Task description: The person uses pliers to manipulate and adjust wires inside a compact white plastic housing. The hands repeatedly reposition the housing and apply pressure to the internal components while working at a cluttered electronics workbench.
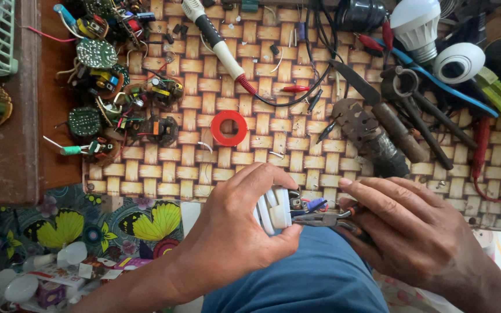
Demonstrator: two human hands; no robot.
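Left hand [233, 232] fingers clamped on white plastic lamp base [276, 208]; right hand [413, 232] grips small pliers [320, 219].
Base looks light, stiff, brittle, probably slick: hold by rim, clear of exposed circuit parts [308, 204].

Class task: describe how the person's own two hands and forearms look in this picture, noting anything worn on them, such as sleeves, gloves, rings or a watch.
Both the left hand and the right hand are bare: no gloves, and no rings show on the visible fingers. The forearms are uncovered as far as the picture's edge, with no sleeve, watch or wristband in view. The fingernails are short and unpainted.

Glossy white plastic bulb base [278, 207], woven mat [262, 127]
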